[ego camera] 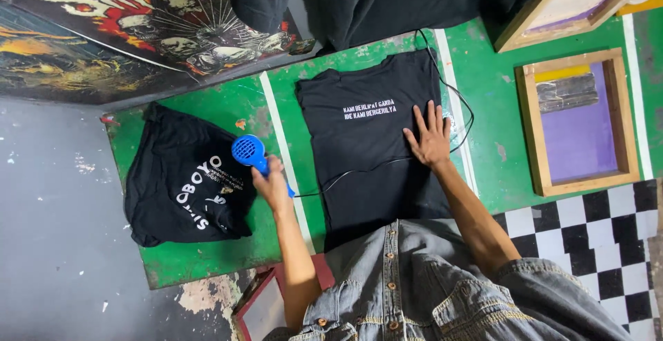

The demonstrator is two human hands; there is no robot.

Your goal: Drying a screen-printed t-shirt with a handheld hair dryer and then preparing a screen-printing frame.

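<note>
We see the flat black cotton T-shirt (373, 140) lying mid-bench on the green painted bench (497, 92), with the crumpled black printed T-shirt (186, 189) to its left. The blue plastic hair dryer (250, 153) sits between them, and the wooden-framed purple printing screen (579, 121) lies right.

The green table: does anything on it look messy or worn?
Yes. The green table has chipped, scuffed paint. The second black shirt lies crumpled at the left, and the blue hair dryer's cord trails across the flat black shirt.
</note>
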